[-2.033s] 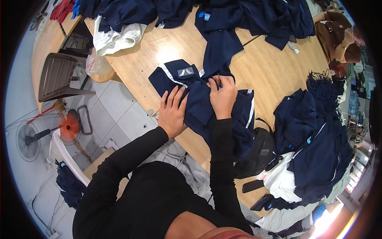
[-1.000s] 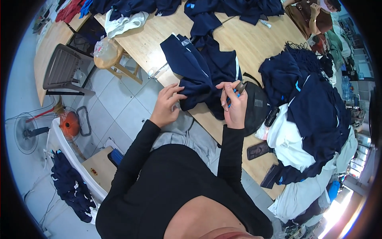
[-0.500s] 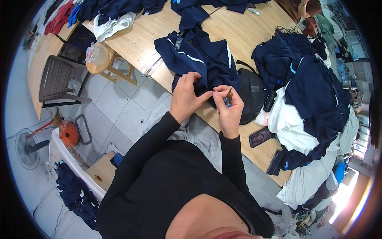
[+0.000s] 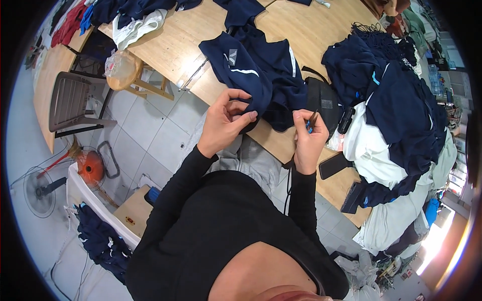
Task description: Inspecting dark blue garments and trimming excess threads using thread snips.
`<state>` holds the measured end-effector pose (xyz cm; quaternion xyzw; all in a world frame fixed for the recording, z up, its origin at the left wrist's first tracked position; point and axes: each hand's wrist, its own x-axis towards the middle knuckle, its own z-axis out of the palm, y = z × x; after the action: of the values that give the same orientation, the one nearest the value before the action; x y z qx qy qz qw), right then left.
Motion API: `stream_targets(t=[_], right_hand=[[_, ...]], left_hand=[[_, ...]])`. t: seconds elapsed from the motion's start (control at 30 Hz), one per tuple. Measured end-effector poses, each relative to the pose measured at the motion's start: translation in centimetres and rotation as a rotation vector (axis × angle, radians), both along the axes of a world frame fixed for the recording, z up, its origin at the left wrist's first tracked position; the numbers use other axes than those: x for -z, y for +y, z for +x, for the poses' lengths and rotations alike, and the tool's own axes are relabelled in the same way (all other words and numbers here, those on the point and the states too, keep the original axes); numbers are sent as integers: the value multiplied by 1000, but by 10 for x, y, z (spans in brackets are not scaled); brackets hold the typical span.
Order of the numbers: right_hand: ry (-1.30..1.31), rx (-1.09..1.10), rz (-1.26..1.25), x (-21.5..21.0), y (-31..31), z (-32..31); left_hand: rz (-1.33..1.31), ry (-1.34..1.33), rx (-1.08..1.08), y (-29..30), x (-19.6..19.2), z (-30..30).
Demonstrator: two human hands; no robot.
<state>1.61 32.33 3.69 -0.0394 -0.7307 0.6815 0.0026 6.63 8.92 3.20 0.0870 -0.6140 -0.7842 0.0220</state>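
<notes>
So the navy garment (image 4: pixel 273 75) is lying on the wooden tabletop (image 4: pixel 301 30), right at the edge closest to the person, with a grey patch (image 4: pixel 232 56) and white stripes (image 4: pixel 293 62) showing on top. Both hands are at its near end: the left hand (image 4: pixel 223 125) has its fingers curled and thumb by a fold, though honestly I can't tell if any cloth is pinched in there. The right hand (image 4: pixel 310 145) is closed around what looks like small snips (image 4: pixel 312 122) (dark pointy tips, bit of blue showing), thumb right by the garment. Just beyond that sits a black bag-like thing (image 4: pixel 321 98), then a dark phone (image 4: pixel 334 165) near that same edge, and white cloth (image 4: pixel 369 150) partly under a big navy pile (image 4: pixel 404 120)
</notes>
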Motion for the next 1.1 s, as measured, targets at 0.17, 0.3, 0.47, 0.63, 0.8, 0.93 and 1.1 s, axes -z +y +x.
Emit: stream_targets(t=[0.17, 0.3, 0.47, 0.63, 0.8, 0.93, 1.1], right_hand=[[2, 25, 77, -2, -15, -2], [266, -104, 203, -25, -31, 10], [561, -293, 349, -26, -58, 13], [680, -267, 383, -15, -57, 11], [562, -278, 397, -23, -54, 18], [663, -259, 456, -33, -58, 23], [620, -232, 374, -32, -50, 30]], left_hand=[[59, 17, 42, -4, -9, 3], [62, -11, 56, -4, -11, 3], [25, 27, 94, -2, -12, 5], [-108, 62, 43, 2, -20, 8], [-356, 245, -12, 3, -8, 4], [-621, 443, -118, 1, -9, 1], [-707, 489, -226, -2, 4, 1]])
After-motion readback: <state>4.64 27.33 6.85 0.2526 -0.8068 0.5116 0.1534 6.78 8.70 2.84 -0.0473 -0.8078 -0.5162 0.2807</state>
